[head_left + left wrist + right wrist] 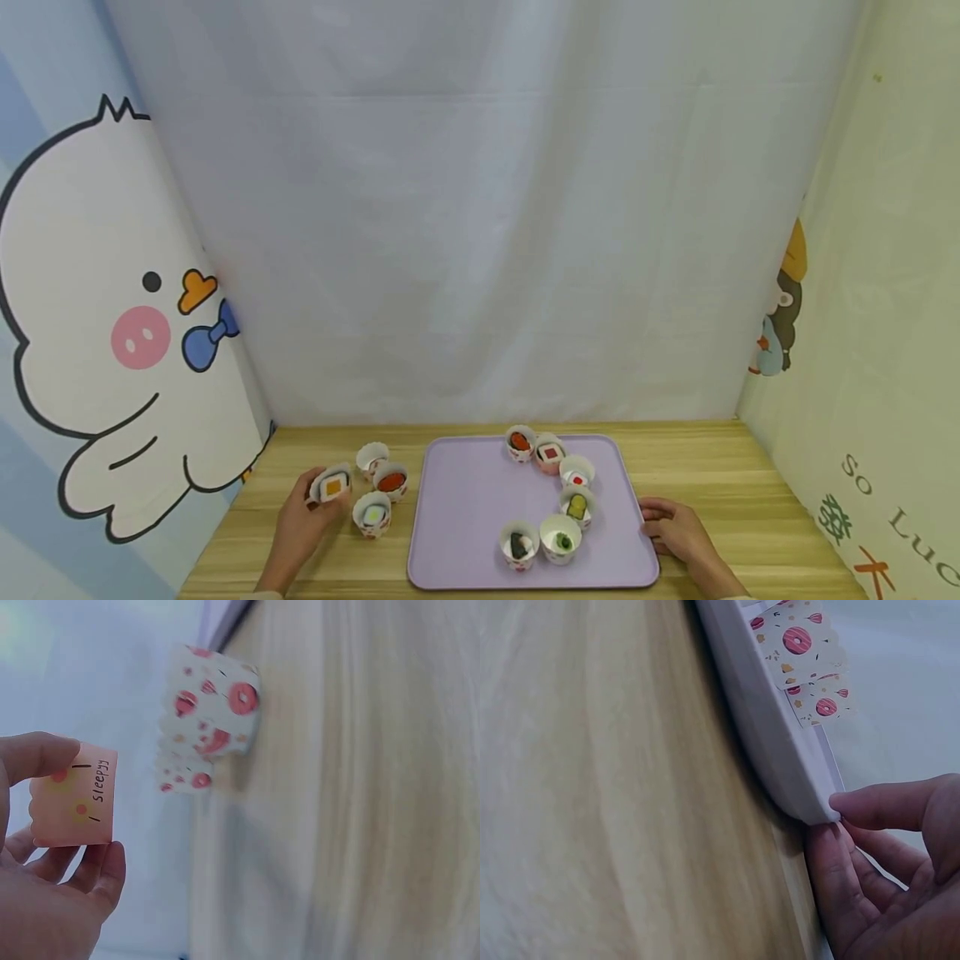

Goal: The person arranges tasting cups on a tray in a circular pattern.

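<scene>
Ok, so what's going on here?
A person is handling small paper cups with food-like pieces in them. Their left hand holds a pink cup printed "sleepyy", left of the tray. Their right hand grips the edge of the purple tray, near its right corner. Six cups stand in a curve on the tray, and three more cups stand on the wooden table beside the left hand.

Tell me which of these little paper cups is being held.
The pink cup in the left hand, with "sleepyy" written on its side. It alone is in a hand; three others stand on the table and six on the purple tray.
</scene>
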Available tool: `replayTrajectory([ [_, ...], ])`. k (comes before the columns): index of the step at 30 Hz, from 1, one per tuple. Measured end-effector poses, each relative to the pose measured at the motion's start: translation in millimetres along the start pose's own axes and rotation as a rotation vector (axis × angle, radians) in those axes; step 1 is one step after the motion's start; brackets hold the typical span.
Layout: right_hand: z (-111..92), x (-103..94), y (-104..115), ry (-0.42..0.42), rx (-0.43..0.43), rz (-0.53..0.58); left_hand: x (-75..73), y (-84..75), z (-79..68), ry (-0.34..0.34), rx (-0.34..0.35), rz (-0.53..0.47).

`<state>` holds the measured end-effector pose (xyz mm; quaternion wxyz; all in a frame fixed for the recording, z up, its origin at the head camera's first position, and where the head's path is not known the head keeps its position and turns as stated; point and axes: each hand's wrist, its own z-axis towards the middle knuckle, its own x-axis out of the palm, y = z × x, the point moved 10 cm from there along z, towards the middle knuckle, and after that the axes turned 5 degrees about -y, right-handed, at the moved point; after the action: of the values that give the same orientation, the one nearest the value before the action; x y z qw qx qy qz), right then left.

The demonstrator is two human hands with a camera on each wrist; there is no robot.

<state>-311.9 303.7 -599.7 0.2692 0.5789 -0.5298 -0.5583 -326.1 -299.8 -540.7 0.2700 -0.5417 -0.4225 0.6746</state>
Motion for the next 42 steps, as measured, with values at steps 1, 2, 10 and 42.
replayTrajectory([
  [1,-0.5,0.2,0.7,0.002,0.000,0.001,-0.6,-4.5,-1.9,0.002,0.010,0.000],
  [2,-0.9,0.5,1.4,0.006,0.000,0.002,-0.9,-9.1,-3.6,0.002,0.020,-0.001],
  [10,-1.5,-0.2,3.7,0.004,-0.012,0.003,6.7,-44.1,-14.0,0.011,0.106,-0.004],
  [42,-0.4,-0.5,0.8,-0.001,0.005,-0.010,108.0,-114.4,-63.4,0.167,0.339,-0.066],
])
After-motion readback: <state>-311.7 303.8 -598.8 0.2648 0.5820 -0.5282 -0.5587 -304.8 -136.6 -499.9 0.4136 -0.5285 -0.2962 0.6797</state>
